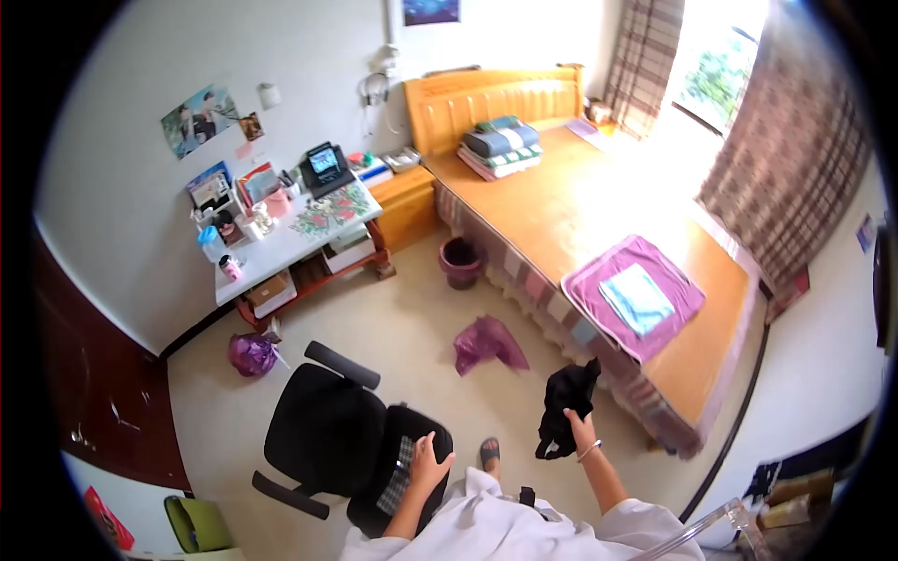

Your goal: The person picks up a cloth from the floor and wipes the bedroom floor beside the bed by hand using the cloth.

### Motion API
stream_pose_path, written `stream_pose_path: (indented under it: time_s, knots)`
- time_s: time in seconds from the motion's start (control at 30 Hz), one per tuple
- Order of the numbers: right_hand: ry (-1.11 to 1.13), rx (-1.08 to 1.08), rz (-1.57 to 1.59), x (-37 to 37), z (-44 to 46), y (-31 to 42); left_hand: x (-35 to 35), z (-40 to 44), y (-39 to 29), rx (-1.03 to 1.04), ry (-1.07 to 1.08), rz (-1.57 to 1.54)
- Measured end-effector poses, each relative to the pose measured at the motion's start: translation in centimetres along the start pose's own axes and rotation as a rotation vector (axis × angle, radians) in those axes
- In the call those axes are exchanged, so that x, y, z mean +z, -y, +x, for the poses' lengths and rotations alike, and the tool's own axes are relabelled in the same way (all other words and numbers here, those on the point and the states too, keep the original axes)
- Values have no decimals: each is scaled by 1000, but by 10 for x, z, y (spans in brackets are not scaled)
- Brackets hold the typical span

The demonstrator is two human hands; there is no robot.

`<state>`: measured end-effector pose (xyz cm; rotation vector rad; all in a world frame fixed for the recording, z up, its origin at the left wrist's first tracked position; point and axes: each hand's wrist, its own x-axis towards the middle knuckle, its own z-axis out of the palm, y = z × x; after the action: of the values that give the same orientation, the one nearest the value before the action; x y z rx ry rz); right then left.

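Note:
My right hand (581, 430) grips a bunched black cloth (567, 404), which hangs above the floor near the bed's front edge; I cannot tell what kind of garment it is. My left hand (428, 465) is over the seat of a black office chair (323, 421), fingers partly curled and apart, with nothing visible in it. Beside and beneath that hand, a black-and-white checked cloth (395, 488) lies on the seat. Whether my left hand touches this cloth is unclear.
A wooden bed (561, 201) holds folded bedding (502, 140) and a purple mat (599, 271) with a light blue folded cloth (638, 297). Purple plastic bags (488, 344) and a bin (460, 264) are on the floor. A cluttered desk (271, 257) stands left.

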<state>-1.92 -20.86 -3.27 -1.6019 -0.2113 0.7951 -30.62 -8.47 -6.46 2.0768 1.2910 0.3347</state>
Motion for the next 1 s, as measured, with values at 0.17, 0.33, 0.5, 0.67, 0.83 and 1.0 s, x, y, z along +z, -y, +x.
stream_pose_path:
  time_s: [0.17,0.33,0.5,0.67,0.83,1.0]
  knots:
    - [268,70,9,63,72,31,48,97,-35,-170,113,-945]
    - [627,-278,-231,132,103,56,19,165,-127,-211,167,-1158]
    - [932,-583,-617,191,169,101,-9,225,-132,-377,-274,-1191]
    - [1030,-373,-393,253,254,140,-38,289,-107,-479,-468,-1829]
    - [1110,415,89,310,315,189,-62,335,-86,-443,-750,-2038]
    - [1123,411,182,371,345,196,-81,374,-55,-280,-742,-2074]
